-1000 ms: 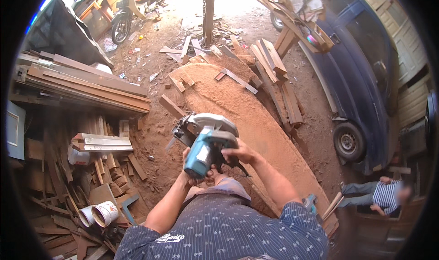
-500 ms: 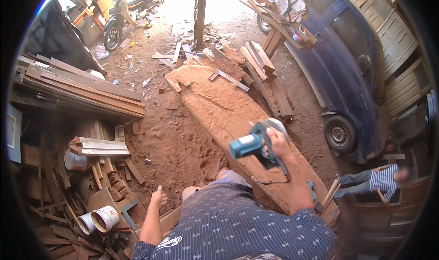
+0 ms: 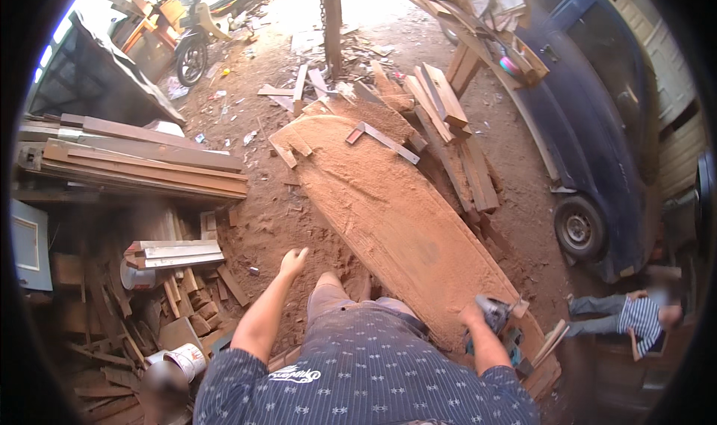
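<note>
We judge grey-teal power saw (image 3: 494, 313) prob. parked, lower R of frame, release unconfirmed: right hand (image 3: 470, 314) fingers unclear, left hand (image 3: 293, 263) half-curled, empty.

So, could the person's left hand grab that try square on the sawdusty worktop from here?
Probably not without leaning or stepping forward: the left hand is well short of the try square, near the far end of the worktop. Nothing visible blocks the way, though.
</note>
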The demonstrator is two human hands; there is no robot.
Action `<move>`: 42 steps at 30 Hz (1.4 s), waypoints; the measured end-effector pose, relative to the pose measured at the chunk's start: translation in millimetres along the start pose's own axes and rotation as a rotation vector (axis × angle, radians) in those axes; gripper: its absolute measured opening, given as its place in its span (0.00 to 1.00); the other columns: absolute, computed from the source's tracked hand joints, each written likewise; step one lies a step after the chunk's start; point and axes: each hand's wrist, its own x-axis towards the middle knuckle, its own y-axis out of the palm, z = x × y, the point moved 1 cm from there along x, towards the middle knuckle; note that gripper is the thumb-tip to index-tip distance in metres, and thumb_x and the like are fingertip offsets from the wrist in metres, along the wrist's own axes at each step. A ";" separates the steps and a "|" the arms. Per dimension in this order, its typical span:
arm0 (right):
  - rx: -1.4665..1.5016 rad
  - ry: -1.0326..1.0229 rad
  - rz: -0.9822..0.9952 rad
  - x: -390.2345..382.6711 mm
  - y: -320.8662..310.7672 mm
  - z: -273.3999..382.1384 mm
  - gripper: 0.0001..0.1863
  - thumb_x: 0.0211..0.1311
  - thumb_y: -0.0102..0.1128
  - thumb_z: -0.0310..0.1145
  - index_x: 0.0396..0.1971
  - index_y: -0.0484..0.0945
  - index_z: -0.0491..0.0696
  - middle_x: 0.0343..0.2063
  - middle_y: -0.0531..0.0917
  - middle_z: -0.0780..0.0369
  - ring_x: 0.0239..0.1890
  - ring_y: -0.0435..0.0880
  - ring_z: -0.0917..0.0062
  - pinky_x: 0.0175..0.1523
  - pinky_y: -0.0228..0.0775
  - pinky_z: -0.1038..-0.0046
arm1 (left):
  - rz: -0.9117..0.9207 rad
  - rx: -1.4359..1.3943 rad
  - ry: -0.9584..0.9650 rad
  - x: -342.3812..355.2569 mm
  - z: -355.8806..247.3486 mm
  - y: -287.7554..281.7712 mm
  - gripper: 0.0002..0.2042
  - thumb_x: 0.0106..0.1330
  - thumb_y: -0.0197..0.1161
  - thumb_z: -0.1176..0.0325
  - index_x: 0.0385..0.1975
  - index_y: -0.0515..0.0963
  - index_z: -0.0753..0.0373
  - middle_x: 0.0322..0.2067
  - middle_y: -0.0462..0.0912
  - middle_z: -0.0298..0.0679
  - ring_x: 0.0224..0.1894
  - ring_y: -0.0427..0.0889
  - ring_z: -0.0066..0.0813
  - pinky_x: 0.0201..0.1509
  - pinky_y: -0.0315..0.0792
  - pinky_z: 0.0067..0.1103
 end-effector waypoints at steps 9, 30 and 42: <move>0.334 0.279 0.000 -35.6 19.5 19.3 0.23 0.62 0.59 0.39 0.49 0.80 0.35 0.49 0.82 0.39 0.53 0.83 0.48 0.58 0.75 0.52 | 0.029 0.255 0.367 202.7 -255.6 33.6 0.22 0.66 0.60 0.50 0.42 0.85 0.64 0.42 0.87 0.53 0.50 0.85 0.47 0.56 0.76 0.36; 1.404 -0.230 -0.142 238.8 -337.0 387.9 0.44 0.68 0.60 0.56 0.71 0.60 0.39 0.65 0.72 0.46 0.61 0.78 0.61 0.64 0.72 0.64 | 0.632 0.272 0.152 341.1 -351.3 47.6 0.24 0.75 0.51 0.51 0.42 0.81 0.69 0.29 0.87 0.50 0.33 0.89 0.37 0.40 0.84 0.34; 0.382 -0.349 -0.532 272.2 -373.2 385.4 0.15 0.57 0.63 0.29 0.45 0.82 0.43 0.43 0.85 0.47 0.48 0.83 0.52 0.52 0.76 0.58 | 0.777 -0.600 -0.002 195.4 -210.5 48.4 0.31 0.68 0.67 0.51 0.62 0.73 0.68 0.52 0.83 0.47 0.55 0.82 0.33 0.61 0.75 0.29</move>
